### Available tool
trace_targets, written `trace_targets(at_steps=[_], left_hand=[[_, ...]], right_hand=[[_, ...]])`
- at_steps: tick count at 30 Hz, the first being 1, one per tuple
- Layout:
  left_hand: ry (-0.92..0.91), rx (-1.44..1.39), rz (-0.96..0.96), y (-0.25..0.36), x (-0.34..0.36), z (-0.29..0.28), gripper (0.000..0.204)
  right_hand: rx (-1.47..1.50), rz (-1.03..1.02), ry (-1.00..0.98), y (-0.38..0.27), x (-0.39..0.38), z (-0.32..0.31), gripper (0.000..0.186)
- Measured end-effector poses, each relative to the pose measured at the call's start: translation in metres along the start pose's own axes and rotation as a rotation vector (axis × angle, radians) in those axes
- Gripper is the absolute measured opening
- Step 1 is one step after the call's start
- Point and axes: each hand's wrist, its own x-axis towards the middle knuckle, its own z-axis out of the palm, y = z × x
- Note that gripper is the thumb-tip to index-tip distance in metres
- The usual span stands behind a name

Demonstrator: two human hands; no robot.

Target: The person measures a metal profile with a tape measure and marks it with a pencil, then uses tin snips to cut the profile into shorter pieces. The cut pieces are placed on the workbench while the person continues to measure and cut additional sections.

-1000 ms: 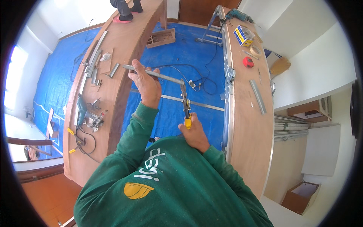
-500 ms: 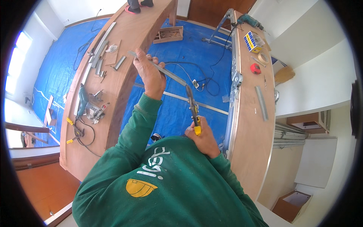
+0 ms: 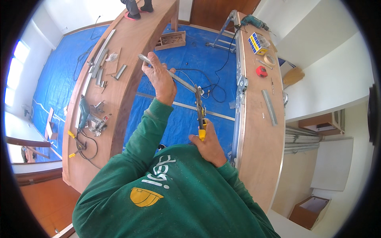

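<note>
My left hand (image 3: pixel 162 81), its fingers wrapped round a long galvanised metal strip (image 3: pixel 183 82), holds it on a slant in the middle of the view. Tin snips (image 3: pixel 200 110) with yellow handles are gripped in my right hand (image 3: pixel 210 144), below and to the right of it; their blades meet the strip near its lower right end. Whether the blades are closed on the metal I cannot tell. Both green-sleeved forearms come up from below.
Wooden bench (image 3: pixel 121 89) at left bears a drill, clamps and metal offcuts; at its far end stand a person's feet (image 3: pixel 134 13). Bench (image 3: pixel 258 158) at right carries a drill, box, tape and metal piece. Blue sheeting (image 3: pixel 151 123) with cables covers the floor, near a stepladder (image 3: pixel 220 43) and wooden tray (image 3: pixel 168 39).
The strip is tilted more steeply than a second ago, its upper end higher and further right. The snips have shifted slightly right with my right hand, still at the strip's lower end.
</note>
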Motion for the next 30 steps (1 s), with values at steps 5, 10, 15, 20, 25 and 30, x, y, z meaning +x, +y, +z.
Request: trace_targets(at_steps=[5,10,15,20,25,30], left_hand=[[-0.056,0.041,0.045,-0.01,0.01,-0.007,0.086],[-0.381,0.206,-0.218,0.02,0.044,-0.008,0.07],[-1.102,0.703,-0.72,0.027,0.051,0.005,0.061],[-1.572,0.788,-0.843,0.015,-0.007,0.009,0.061],[-1.664,0.736,-0.919,-0.007,-0.022,-0.001,0.064],[-1.68,0.758,-0.89,-0.015,-0.04,-0.008,0.068]], right_hand=[[0.072,0.068,-0.038,0.015,-0.001,-0.001,0.079],[0.132,0.171,-0.255,0.015,-0.004,-0.032,0.076],[0.059,0.14,-0.562,-0.001,-0.005,-0.074,0.081],[-0.067,0.108,-0.75,-0.025,0.002,-0.081,0.089],[-0.095,0.086,-0.802,-0.034,0.001,-0.085,0.092],[-0.062,0.113,-0.832,-0.042,0.007,-0.083,0.092]])
